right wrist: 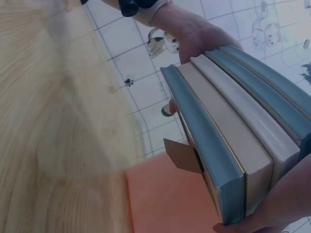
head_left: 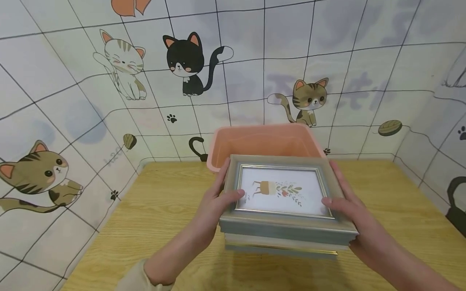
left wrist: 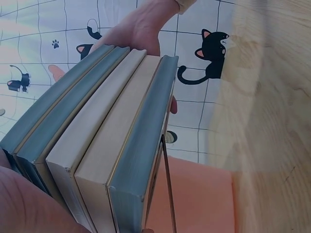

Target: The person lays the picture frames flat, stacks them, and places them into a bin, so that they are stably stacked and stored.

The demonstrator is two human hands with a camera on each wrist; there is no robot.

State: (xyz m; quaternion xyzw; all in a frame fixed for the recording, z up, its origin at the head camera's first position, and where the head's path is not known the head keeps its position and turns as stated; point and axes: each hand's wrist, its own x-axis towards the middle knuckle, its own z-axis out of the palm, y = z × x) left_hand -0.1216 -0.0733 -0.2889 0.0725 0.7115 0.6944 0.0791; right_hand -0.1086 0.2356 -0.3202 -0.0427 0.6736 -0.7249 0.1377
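Observation:
Both hands grip a stack of picture frames (head_left: 284,226) from its two ends, held above the wooden table. The left hand (head_left: 212,206) has its thumb on the top frame's left side; the right hand (head_left: 351,206) has its thumb on the right side. The top frame is grey-blue with a gilded inner edge around a plant-in-pot print (head_left: 280,190). In the left wrist view, blue-grey and whitish frames (left wrist: 116,107) lie tightly together. A brown support flap (right wrist: 182,155) sticks out from the lowest frame's back in the right wrist view.
A pink plastic bin (head_left: 262,139) stands behind the stack, against the wall covering. The wooden table (head_left: 174,202) spreads to both sides. Tile-patterned wall covering (head_left: 247,72) with cartoon cats rises at the back and sides.

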